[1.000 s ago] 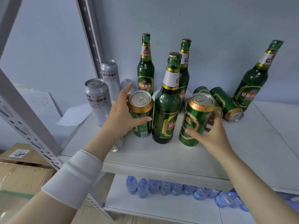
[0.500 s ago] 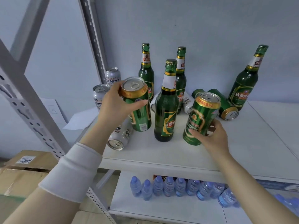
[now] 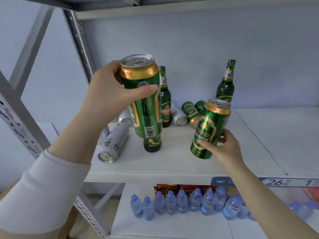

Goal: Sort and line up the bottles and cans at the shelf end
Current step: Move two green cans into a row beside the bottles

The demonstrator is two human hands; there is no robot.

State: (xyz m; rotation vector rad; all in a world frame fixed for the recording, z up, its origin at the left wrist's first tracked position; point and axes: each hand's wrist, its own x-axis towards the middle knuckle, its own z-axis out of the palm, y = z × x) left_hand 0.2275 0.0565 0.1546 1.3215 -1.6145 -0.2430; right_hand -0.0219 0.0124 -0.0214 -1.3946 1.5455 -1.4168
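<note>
My left hand (image 3: 107, 94) grips a green and gold beer can (image 3: 144, 104) and holds it high above the white shelf (image 3: 172, 159). It hides most of a green bottle (image 3: 152, 144) standing behind it. My right hand (image 3: 222, 149) grips a second green can (image 3: 209, 130), tilted, just above the shelf. Another green bottle (image 3: 164, 100) stands behind, and a third (image 3: 226, 83) leans at the back wall. Two green cans (image 3: 191, 111) lie on their sides. A silver can (image 3: 114, 144) lies at the left, another (image 3: 177, 116) lies further back.
The grey perforated upright (image 3: 79, 42) and a diagonal brace (image 3: 20, 118) bound the shelf end at the left. An upper shelf (image 3: 189, 7) runs overhead. Below, several small water bottles (image 3: 181, 202) stand in a row. The shelf continues to the right (image 3: 276, 135).
Both hands have lifted their green cans off the shelf; the left can rose much higher. The camera view has tipped up and pulled back.
</note>
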